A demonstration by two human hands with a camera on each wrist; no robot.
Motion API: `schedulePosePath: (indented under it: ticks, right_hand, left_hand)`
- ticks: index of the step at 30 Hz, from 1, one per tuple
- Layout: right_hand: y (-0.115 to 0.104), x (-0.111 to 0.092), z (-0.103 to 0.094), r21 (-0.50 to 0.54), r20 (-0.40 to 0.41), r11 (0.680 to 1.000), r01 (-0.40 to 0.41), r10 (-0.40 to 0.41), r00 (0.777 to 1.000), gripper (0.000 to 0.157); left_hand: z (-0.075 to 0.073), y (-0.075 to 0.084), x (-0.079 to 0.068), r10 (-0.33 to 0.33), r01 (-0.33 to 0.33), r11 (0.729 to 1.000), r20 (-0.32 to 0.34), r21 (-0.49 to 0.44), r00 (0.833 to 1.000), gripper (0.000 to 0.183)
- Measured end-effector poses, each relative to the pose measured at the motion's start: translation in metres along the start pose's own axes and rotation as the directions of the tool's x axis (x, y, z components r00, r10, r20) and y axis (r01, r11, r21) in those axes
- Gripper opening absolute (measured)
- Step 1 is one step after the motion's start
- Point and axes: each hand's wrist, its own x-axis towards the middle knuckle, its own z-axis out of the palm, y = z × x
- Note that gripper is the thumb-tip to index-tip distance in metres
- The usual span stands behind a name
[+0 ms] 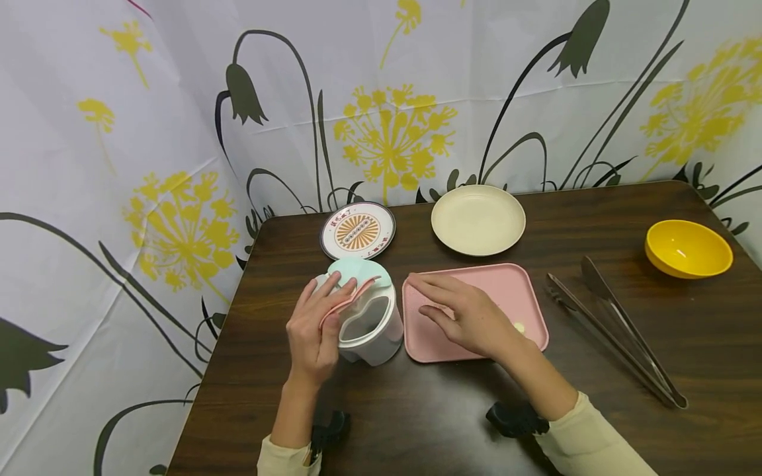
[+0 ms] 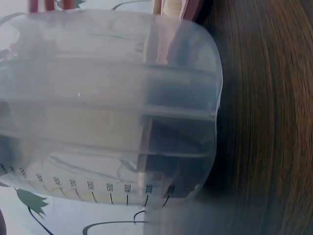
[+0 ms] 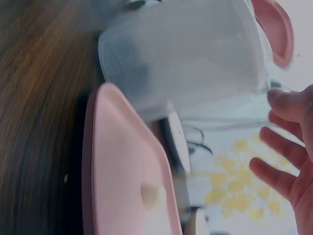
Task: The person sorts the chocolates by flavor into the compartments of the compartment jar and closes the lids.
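Note:
A translucent container point(image 1: 376, 340) with measuring marks on its wall stands left of the pink tray point(image 1: 532, 311). Its mint lid point(image 1: 363, 268) is at the back, while a pink lid point(image 1: 351, 303) is tilted up, exposing one opening. My left hand point(image 1: 313, 324) holds this pink lid between thumb and fingers, the fingers reaching over the container top. Just right of the container, my right hand point(image 1: 461, 311) hovers over the tray, fingers extended and nothing held. A small pale piece point(image 1: 519, 327) lies on the tray, partly beside my right wrist.
Behind the container sits a patterned plate point(image 1: 358, 231), with a cream plate point(image 1: 479, 220) to its right. Metal tongs point(image 1: 619, 330) lie spread on the right side of the table, below a yellow bowl point(image 1: 688, 249). A floral cloth point(image 1: 393, 86) hangs behind the table.

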Motion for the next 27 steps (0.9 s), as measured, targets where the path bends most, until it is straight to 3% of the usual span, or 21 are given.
schedulePosePath:
  ticks: [3,6,9,11,14,18,20,22,25,27]
  right_hand:
    - [0.011,-0.016,-0.013,-0.022,-0.057,0.995,-0.102,0.100,0.993,0.049]
    - [0.024,-0.035,-0.031,-0.055,-0.151,0.980,-0.190,0.180,0.972,0.048]
    - [0.038,-0.057,-0.050,-0.106,-0.253,0.953,-0.285,0.251,0.934,0.049]
    - [0.046,-0.074,-0.062,-0.146,-0.324,0.917,-0.371,0.310,0.894,0.050]
    - [0.054,-0.100,-0.080,-0.187,-0.413,0.835,-0.518,0.411,0.813,0.052]
    - [0.059,-0.129,-0.099,-0.232,-0.457,0.663,-0.711,0.572,0.682,0.059]
    - [0.061,-0.141,-0.107,-0.252,-0.430,0.572,-0.781,0.656,0.620,0.068]
    - [0.063,-0.151,-0.112,-0.261,-0.385,0.503,-0.824,0.728,0.567,0.078]
    - [0.065,-0.163,-0.115,-0.289,-0.302,0.432,-0.854,0.806,0.509,0.092]
    - [0.066,-0.168,-0.115,-0.308,-0.256,0.403,-0.862,0.837,0.483,0.099]
  left_hand:
    - [0.002,0.000,0.000,0.007,-0.007,1.000,-0.027,-0.003,1.000,0.043]
    - [0.003,0.000,0.001,0.008,-0.008,1.000,-0.031,0.001,0.999,0.044]
    - [0.003,0.000,0.001,0.009,-0.009,1.000,-0.025,0.007,1.000,0.045]
    - [0.003,0.001,0.002,0.010,-0.010,1.000,-0.020,0.011,1.000,0.045]
    - [0.003,0.001,0.002,0.010,-0.010,1.000,-0.018,0.012,1.000,0.045]
    - [0.003,0.002,0.002,0.005,-0.005,1.000,-0.018,0.011,1.000,0.045]
    - [0.003,0.002,0.002,0.000,0.000,1.000,-0.020,0.011,1.000,0.044]
    - [0.003,0.001,0.001,-0.004,0.004,1.000,-0.022,0.010,1.000,0.044]
    - [0.003,0.001,0.001,-0.008,0.009,1.000,-0.024,0.011,1.000,0.044]
    - [0.003,0.001,0.001,-0.012,0.012,1.000,-0.026,0.011,1.000,0.044]
